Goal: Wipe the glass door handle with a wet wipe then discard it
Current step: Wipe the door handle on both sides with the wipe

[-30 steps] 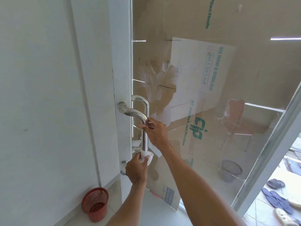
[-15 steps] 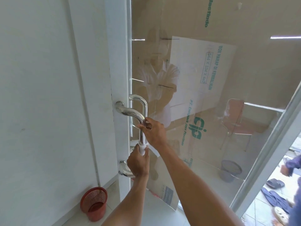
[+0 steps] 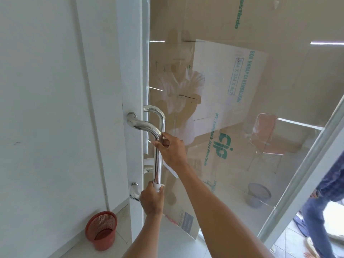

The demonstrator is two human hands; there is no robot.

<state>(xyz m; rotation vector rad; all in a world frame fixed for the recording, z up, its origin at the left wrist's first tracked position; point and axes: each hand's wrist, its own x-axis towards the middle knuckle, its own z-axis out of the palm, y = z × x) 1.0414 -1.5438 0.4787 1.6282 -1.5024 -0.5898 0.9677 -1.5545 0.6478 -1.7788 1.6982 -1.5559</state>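
At the far left of the frame is a white wall, and on the floor at the lower left a red mesh basket stands against it. Just right of that, the white door edge carries the chrome door handle, whose two mounts sit one above the other and whose vertical bar runs down the centre of the frame.

The left hand is low on this bar, near its bottom bend, with its fingers curled round the bar. The white wet wipe is wrapped round the bar inside that grip. Only a small bunch of it shows above the fingers, touching the metal.

The right hand is higher and slightly right of centre. It grips the same bar just under the upper bend, with the thumb and fingers closed round it. It is bare and well apart from the wipe, with shiny bar showing between the two hands.

Further right, the glass door fills the frame. Behind it is a pale cardboard sheet with green lettering. A chair and a grey basket show faintly in the glass, and I cannot tell whether they are reflections. At the right edge, past the metal frame, are another person's legs in blue jeans.
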